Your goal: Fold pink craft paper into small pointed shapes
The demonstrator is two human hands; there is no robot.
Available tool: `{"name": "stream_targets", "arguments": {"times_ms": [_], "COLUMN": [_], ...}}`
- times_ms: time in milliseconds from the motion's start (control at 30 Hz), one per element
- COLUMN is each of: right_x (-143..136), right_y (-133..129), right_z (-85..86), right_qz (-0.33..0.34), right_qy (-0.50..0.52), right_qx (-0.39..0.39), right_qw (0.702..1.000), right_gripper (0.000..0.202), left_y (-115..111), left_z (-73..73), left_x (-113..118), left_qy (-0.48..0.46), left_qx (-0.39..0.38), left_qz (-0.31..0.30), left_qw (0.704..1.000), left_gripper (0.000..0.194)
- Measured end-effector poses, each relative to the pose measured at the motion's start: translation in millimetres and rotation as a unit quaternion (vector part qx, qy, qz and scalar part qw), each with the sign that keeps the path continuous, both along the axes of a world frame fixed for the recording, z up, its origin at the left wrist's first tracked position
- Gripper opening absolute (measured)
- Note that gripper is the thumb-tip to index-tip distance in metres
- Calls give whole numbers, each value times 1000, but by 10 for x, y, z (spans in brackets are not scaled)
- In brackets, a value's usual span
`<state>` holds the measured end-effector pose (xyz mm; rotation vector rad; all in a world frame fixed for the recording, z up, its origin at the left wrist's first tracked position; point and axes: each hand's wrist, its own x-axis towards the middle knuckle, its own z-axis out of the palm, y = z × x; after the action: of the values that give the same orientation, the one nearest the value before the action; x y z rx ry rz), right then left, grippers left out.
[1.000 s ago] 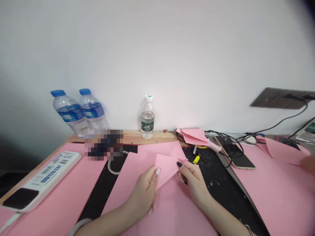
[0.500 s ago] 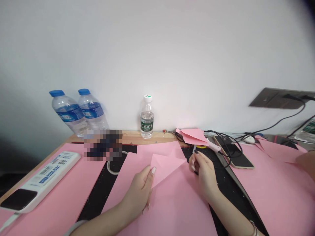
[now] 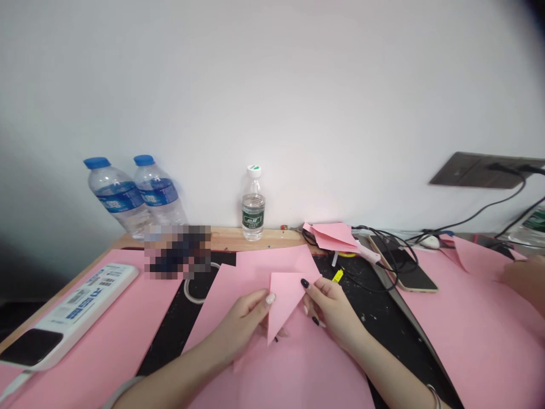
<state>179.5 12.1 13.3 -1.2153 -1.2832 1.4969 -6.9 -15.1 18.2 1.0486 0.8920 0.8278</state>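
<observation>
A folded pink paper (image 3: 283,298), roughly triangular with one corner pointing down, is held up over the large pink sheets (image 3: 293,369). My left hand (image 3: 251,318) pinches its left edge, thumb on the front and fingers behind. At its upper right edge, my right hand (image 3: 326,307) grips it between thumb and fingers; dark nails show on this hand.
Bottles (image 3: 253,210) stand along the wall. A white power bank (image 3: 76,312) lies at left, near a blurred patch. Folded pink paper (image 3: 334,236), cables and a phone (image 3: 404,267) lie right of centre. Another person's hand (image 3: 525,278) touches paper at far right.
My right hand has moved left and down onto the folded paper and taken hold of it. The paper has turned so a corner points down. A yellow tag now shows where my right hand was.
</observation>
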Motion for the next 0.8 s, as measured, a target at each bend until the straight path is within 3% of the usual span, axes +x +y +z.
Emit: {"name": "stream_targets", "arguments": {"times_ms": [200, 367, 567, 667, 800], "right_x": [12, 3, -17, -39, -61], "right_y": [5, -8, -44, -52, -51], "right_z": [-28, -3, 51, 17, -32], "right_qz": [-5, 9, 23, 66, 110], "right_qy": [18, 11, -19, 28, 110], "right_qx": [-14, -5, 9, -14, -41], "right_qw": [1000, 1000, 1000, 997, 987], "right_gripper": [40, 40, 39, 35, 31], "left_y": [72, 64, 40, 11, -41], "left_z": [-49, -55, 37, 115, 146], "left_x": [-35, -29, -3, 15, 34], "left_qy": [-82, -91, -57, -36, -19], "left_qx": [-35, -38, 36, 61, 26], "left_qz": [20, 13, 24, -26, -105], "left_qw": [996, 995, 997, 997, 994], "left_gripper": [41, 35, 35, 30, 22]}}
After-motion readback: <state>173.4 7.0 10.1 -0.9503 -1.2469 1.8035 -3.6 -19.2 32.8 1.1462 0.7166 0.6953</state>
